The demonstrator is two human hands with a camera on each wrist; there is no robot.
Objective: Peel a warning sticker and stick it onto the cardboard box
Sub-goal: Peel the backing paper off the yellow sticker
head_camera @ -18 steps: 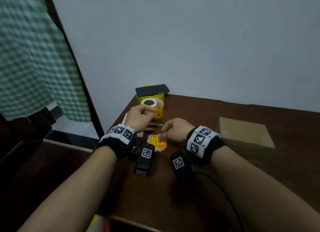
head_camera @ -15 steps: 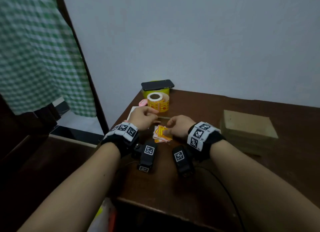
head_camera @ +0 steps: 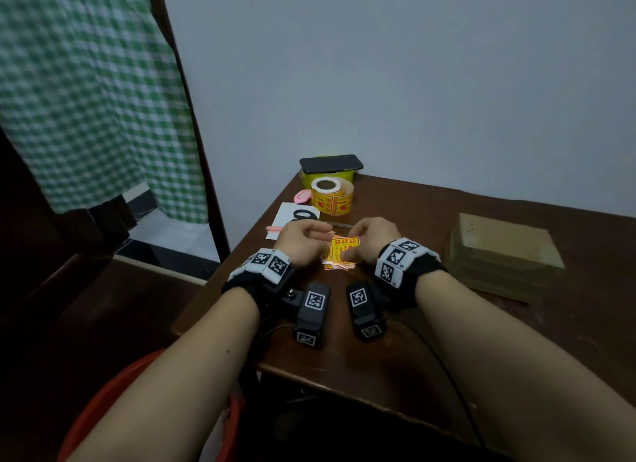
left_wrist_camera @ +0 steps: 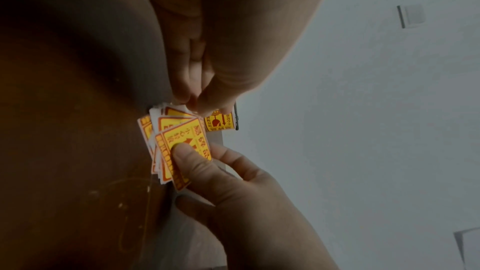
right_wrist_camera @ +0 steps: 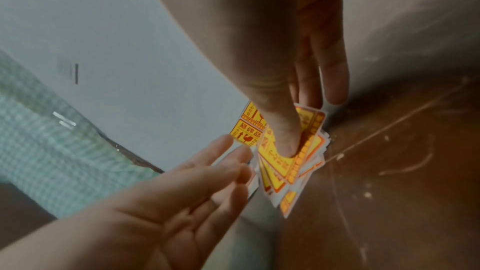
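Stickers point(head_camera: 340, 253) lie in a small fanned pile on your table point(head_camera: 447, 341), between your two hands. From the head view, your left hand point(head_camera: 303, 243) sits just left of the pile with its fingers curled inward, and your right hand point(head_camera: 370, 243) rests on the pile's right edge, thumb across the top sticker. The cardboard box point(head_camera: 502, 251) stands well apart on the right side of the table, with nothing on its top face. Behind your hands stands a sticker roll point(head_camera: 333, 196), and behind that a yellow tub point(head_camera: 344, 177) with a phone point(head_camera: 331, 163) lying on it. A white sheet point(head_camera: 292, 217) with a black ring on it lies at the table's left edge, a small pink tag point(head_camera: 303, 196) beside it.

From your left wrist, your left hand point(left_wrist_camera: 207, 65) brings thumb and fingertips together at the pile's far corner — whether they actually pinch a sticker edge you cannot tell. Your right hand point(left_wrist_camera: 241, 192) clamps the top sticker, thumb pressed flat on its face.

From your right wrist, your right hand point(right_wrist_camera: 298, 81) has its thumb on top of the pile point(right_wrist_camera: 293, 157) with fingers reaching down behind the cards. Your left hand point(right_wrist_camera: 182, 198) looks relaxed here, fingertips close together beside the pile's edge — contact is not clear.
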